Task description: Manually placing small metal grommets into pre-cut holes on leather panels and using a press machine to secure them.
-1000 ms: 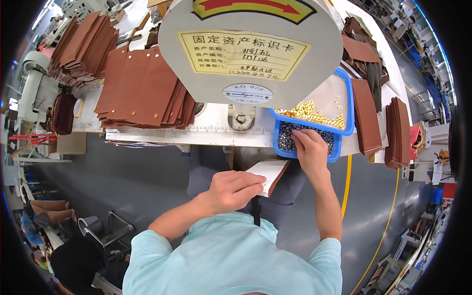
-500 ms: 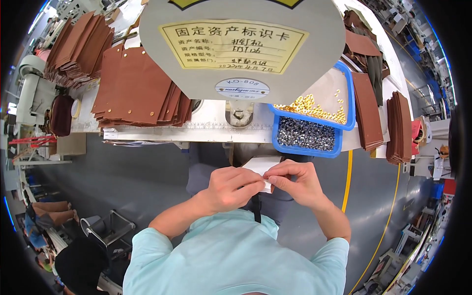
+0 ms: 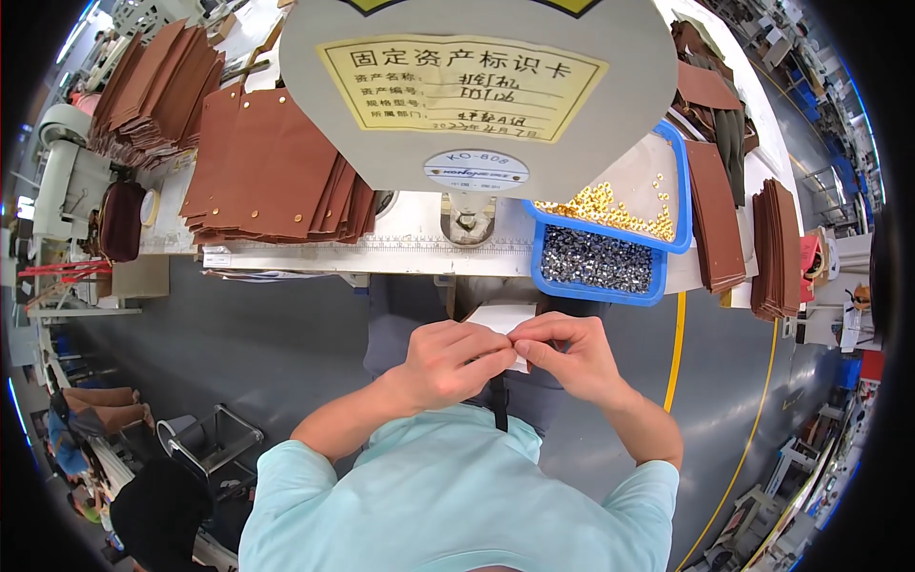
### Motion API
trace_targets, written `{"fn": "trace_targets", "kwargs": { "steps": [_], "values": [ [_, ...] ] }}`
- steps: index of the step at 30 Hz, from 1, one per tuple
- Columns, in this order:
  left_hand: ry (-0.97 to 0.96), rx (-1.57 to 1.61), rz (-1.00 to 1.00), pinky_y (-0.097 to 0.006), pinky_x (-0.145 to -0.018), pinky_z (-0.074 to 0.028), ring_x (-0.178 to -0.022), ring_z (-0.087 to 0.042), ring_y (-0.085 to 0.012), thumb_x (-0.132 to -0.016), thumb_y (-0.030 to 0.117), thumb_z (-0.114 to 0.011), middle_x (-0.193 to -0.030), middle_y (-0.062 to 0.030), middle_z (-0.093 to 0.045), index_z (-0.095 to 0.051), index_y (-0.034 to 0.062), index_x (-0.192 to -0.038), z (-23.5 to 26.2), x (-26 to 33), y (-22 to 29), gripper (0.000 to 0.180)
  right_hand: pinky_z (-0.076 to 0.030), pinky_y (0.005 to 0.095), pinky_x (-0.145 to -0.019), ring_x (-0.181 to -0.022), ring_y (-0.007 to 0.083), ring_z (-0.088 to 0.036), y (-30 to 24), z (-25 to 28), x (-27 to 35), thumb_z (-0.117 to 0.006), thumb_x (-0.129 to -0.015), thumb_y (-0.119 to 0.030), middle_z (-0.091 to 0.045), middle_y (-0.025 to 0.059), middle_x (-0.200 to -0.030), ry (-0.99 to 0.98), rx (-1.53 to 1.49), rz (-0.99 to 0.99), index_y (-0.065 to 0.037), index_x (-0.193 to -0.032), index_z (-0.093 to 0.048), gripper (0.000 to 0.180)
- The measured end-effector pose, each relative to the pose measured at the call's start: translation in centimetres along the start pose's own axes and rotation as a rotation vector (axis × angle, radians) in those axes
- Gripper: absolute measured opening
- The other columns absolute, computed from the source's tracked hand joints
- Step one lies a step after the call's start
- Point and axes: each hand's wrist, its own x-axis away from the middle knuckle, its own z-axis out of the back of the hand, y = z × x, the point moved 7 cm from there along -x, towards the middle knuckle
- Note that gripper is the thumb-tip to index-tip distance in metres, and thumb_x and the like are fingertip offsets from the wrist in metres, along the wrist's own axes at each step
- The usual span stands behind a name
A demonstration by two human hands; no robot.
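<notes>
Above my lap, my left hand (image 3: 456,362) and my right hand (image 3: 569,355) meet fingertip to fingertip, thumbs and forefingers closed in a pinch. Whatever they pinch is hidden by the fingers or too small to name. A white sheet or card (image 3: 502,316) shows just beyond and beneath the fingertips, partly covered by both hands. I cannot tell whether it is held or rests on my lap. In front of me, the grey head of a machine (image 3: 562,172) stands over the table, with its metal base (image 3: 468,227) below.
A blue tray of gold-coloured small parts (image 3: 681,181) overlaps a blue tray of dark metallic pieces (image 3: 600,297) at the table's front edge. Stacked brown panels (image 3: 257,157) lie left, with more brown strips (image 3: 774,248) at right. A white table edge (image 3: 400,259) runs before me.
My hands stay together, with only slight finger movement. The white sheet has shifted a little toward the left. The whole view has moved slightly.
</notes>
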Motion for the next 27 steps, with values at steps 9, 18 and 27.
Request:
{"fn": "trace_targets", "kwargs": {
  "steps": [9, 18, 27],
  "values": [
    [0.006, 0.025, 0.028, -0.029, -0.058, -0.056, -0.068, -0.069, -0.0191, -0.065, 0.0, -0.078, -0.082, -0.0028, -0.072, -0.07, 0.0073, -0.088, 0.01, 0.11, -0.15, 0.025, -0.055, 0.0252, -0.068, -0.078, 0.0128, -0.067, 0.1, -0.03, 0.23, -0.07, -0.093, 0.001, -0.073, 0.0119, -0.098, 0.032, -0.021, 0.009, 0.003, -0.105, -0.077, 0.014],
    [0.0, 0.031, 0.046, -0.029, -0.057, -0.056, -0.068, -0.07, -0.0195, -0.065, 0.001, -0.08, -0.082, -0.0031, -0.072, -0.07, 0.0075, -0.088, -0.22, 0.44, -0.28, 0.026, -0.055, 0.0246, -0.068, -0.077, 0.011, -0.069, -0.33, -0.02, 0.26, -0.068, -0.092, 0.0, -0.074, 0.0109, -0.098, 0.0, 0.075, 0.026, 0.002, -0.106, -0.077, 0.016],
    [0.024, 0.062, 0.106, -0.029, -0.057, -0.056, -0.066, -0.069, -0.0197, -0.066, -0.001, -0.081, -0.084, -0.0033, -0.073, -0.07, 0.0072, -0.088, -0.21, 0.61, -0.67, 0.025, -0.055, 0.0247, -0.068, -0.077, 0.0112, -0.069, -0.81, 0.14, 0.5, -0.068, -0.092, 0.0, -0.074, 0.0121, -0.1, -0.001, 0.14, 0.149, 0.002, -0.108, -0.076, 0.019]
  ]
}}
